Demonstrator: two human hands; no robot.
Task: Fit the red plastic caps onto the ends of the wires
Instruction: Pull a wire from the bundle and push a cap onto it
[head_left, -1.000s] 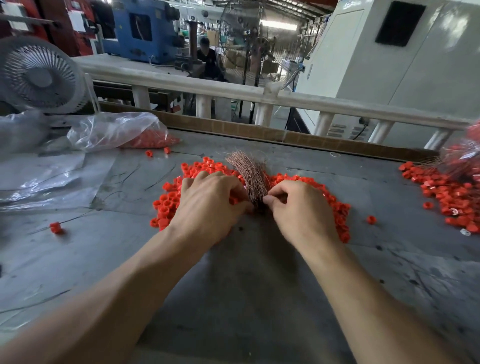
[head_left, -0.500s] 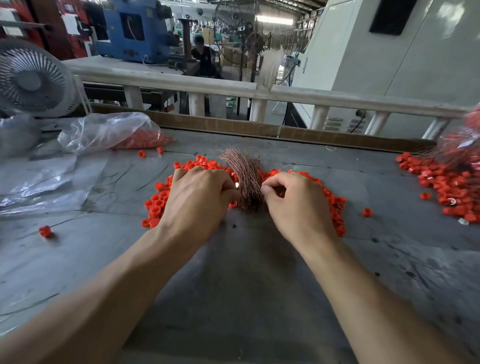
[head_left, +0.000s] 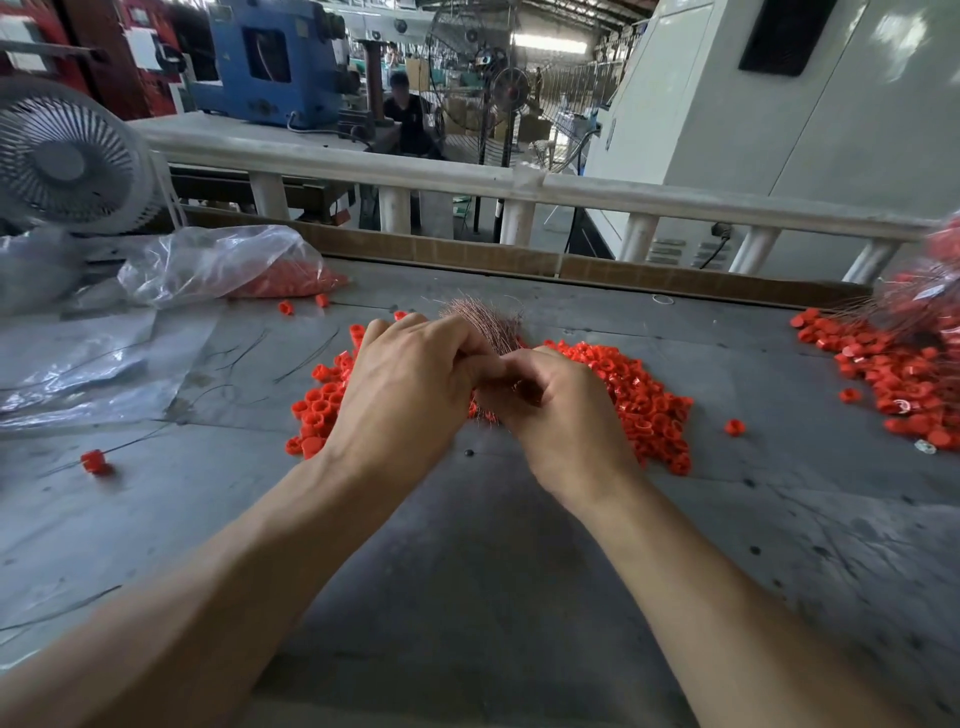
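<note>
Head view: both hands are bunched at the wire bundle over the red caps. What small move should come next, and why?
Probably draw one wire free of the wire bundle with the right hand while the left hand steadies it. Both hands' fingers are curled at the bundle, and whether either holds a cap is hidden; the cap pile lies right beside them.

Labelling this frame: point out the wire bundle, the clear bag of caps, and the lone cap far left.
wire bundle (head_left: 485, 319), head view, fanned copper ends.
clear bag of caps (head_left: 218, 265), head view, crumpled upper plastic.
lone cap (head_left: 95, 461), head view, red body.
</note>
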